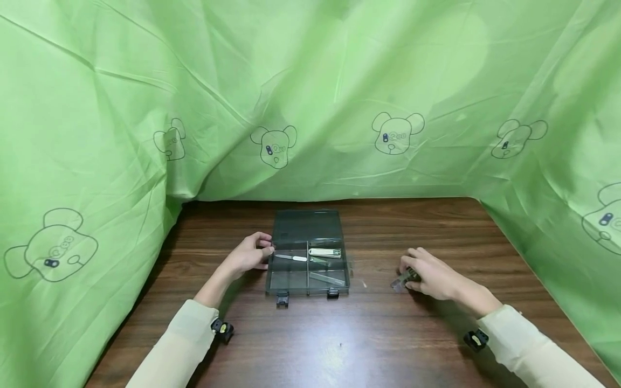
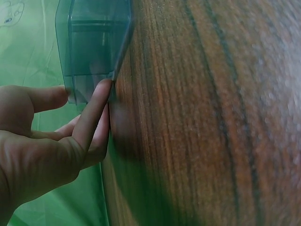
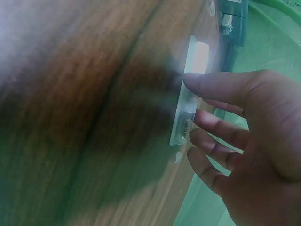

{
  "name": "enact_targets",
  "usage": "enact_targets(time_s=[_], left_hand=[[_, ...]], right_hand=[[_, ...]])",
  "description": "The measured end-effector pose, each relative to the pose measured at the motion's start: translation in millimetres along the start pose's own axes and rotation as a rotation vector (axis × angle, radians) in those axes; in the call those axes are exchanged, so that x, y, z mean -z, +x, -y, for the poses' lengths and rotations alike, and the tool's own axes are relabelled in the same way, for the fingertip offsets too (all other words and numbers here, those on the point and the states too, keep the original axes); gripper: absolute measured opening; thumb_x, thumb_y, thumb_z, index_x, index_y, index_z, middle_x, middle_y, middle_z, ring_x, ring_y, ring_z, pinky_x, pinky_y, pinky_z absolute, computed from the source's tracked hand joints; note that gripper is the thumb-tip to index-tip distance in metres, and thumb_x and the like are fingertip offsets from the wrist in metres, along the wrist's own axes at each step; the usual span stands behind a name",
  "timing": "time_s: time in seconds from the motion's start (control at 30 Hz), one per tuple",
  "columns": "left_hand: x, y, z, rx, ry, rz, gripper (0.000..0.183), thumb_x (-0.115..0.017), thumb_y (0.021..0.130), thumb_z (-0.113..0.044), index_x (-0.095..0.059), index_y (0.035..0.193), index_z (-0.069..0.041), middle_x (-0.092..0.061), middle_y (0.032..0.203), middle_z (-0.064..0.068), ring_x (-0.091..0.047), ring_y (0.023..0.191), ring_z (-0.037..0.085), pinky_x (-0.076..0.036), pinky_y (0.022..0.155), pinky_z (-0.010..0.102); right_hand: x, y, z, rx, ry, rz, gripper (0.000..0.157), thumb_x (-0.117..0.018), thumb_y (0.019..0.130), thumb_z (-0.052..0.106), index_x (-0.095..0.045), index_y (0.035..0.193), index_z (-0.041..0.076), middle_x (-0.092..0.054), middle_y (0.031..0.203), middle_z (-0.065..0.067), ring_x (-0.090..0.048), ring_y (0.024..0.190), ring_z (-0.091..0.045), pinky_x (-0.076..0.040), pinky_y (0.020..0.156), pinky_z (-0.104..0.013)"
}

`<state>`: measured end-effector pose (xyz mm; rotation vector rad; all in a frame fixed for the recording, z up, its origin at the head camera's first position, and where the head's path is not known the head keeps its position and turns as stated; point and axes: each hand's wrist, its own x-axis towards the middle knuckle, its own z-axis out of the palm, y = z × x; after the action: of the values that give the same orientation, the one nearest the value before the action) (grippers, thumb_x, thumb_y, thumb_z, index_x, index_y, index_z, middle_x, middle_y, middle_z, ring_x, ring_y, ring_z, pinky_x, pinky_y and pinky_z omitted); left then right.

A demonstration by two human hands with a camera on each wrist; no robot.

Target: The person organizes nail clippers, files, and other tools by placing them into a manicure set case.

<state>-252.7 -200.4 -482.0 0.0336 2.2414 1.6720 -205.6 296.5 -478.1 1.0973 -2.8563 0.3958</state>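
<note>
My right hand (image 3: 244, 132) lies toward four o'clock, thumb and fingertips pinching a narrow, pale-edged piece (image 3: 180, 115). Brown wooden counter (image 3: 70, 94) spreads at nine; a see-through box (image 3: 237, 23) sits between one and two, green cloth (image 3: 277, 42) beyond.

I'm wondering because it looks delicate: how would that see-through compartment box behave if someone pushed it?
The compartment box is probably stiff, as it looks like straight-sided plastic. It seems unlikely to roll or tip, lying broad and flat on the table. The nail clipper inside might slide, as it seems to lie loose.
</note>
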Motion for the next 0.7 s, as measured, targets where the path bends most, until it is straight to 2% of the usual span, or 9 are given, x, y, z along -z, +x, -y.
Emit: enact_targets(time_s=[0.07,0.17,0.23,0.3,0.37,0.47,0.6,0.7], left_hand=[[0.0,0.1,-0.1,-0.003,0.002,0.001,0.046,-0.058,0.108,-0.006,-0.042,0.149,0.006,-0.045,0.142,0.027,-0.062,0.116,0.036,-0.066,0.082,0.042],[-0.1,0.1,-0.8,-0.007,0.005,0.006,0.046,-0.057,0.108,-0.006,-0.041,0.150,0.007,-0.045,0.143,0.028,-0.062,0.117,0.036,-0.066,0.082,0.042],[0.1,-0.1,-1.8,-0.006,0.005,0.008,0.046,-0.057,0.108,-0.007,-0.041,0.150,0.007,-0.045,0.143,0.028,-0.062,0.118,0.037,-0.066,0.082,0.041],[0.5,-0.4,-2.1,-0.006,0.004,0.011,0.047,-0.057,0.108,-0.007,-0.041,0.150,0.007,-0.045,0.143,0.028,-0.062,0.118,0.037,-0.066,0.082,0.041],[0.5,-0.4,-1.9,-0.001,-0.001,0.010,0.046,-0.057,0.108,-0.007,-0.041,0.150,0.007,-0.045,0.143,0.027,-0.062,0.118,0.037,-0.066,0.082,0.042],[0.8,-0.2,-0.6,0.000,-0.002,0.012,0.046,-0.057,0.109,-0.007,-0.041,0.150,0.006,-0.045,0.142,0.027,-0.062,0.118,0.036,-0.066,0.082,0.042],[1.5,0.3,0.7,-0.002,-0.004,0.012,0.046,-0.057,0.109,-0.007,-0.041,0.150,0.006,-0.045,0.142,0.027,-0.062,0.117,0.036,-0.066,0.082,0.042],[1.7,0.3,1.0,-0.002,-0.004,0.013,0.047,-0.057,0.109,-0.007,-0.041,0.150,0.006,-0.044,0.143,0.027,-0.062,0.117,0.037,-0.066,0.083,0.042]], right_hand=[[0.0,1.5,-0.8,-0.004,0.013,0.010,0.032,-0.091,0.080,0.007,-0.065,0.096,0.018,-0.059,0.099,0.005,-0.053,0.094,-0.018,-0.051,0.076,-0.041],[0.2,2.5,-1.8,-0.008,0.039,0.024,0.030,-0.090,0.081,0.007,-0.066,0.097,0.015,-0.060,0.097,0.005,-0.057,0.095,-0.020,-0.054,0.087,-0.048],[0.8,2.6,-2.7,-0.017,0.056,0.032,0.029,-0.090,0.081,0.008,-0.067,0.098,0.014,-0.059,0.095,0.004,-0.058,0.094,-0.022,-0.054,0.088,-0.050],[1.2,2.2,-3.3,-0.033,0.070,0.040,0.027,-0.090,0.082,0.010,-0.068,0.097,0.015,-0.058,0.095,0.004,-0.058,0.093,-0.022,-0.054,0.087,-0.047],[1.4,1.8,-4.6,-0.047,0.083,0.052,0.027,-0.090,0.083,0.011,-0.067,0.095,0.017,-0.056,0.094,0.005,-0.057,0.091,-0.020,-0.052,0.078,-0.041],[1.3,1.8,-6.7,-0.044,0.125,0.058,0.028,-0.089,0.084,0.009,-0.064,0.091,0.019,-0.057,0.091,0.006,-0.055,0.087,-0.018,-0.049,0.074,-0.034],[1.4,2.6,-10.7,-0.038,0.231,0.084,0.022,-0.082,0.089,0.001,-0.064,0.091,0.014,-0.059,0.085,0.007,-0.056,0.077,-0.011,-0.049,0.065,-0.026],[0.9,4.1,-12.1,-0.042,0.269,0.100,0.016,-0.077,0.093,-0.001,-0.066,0.093,0.011,-0.060,0.083,0.010,-0.056,0.074,-0.005,-0.050,0.062,-0.023]])
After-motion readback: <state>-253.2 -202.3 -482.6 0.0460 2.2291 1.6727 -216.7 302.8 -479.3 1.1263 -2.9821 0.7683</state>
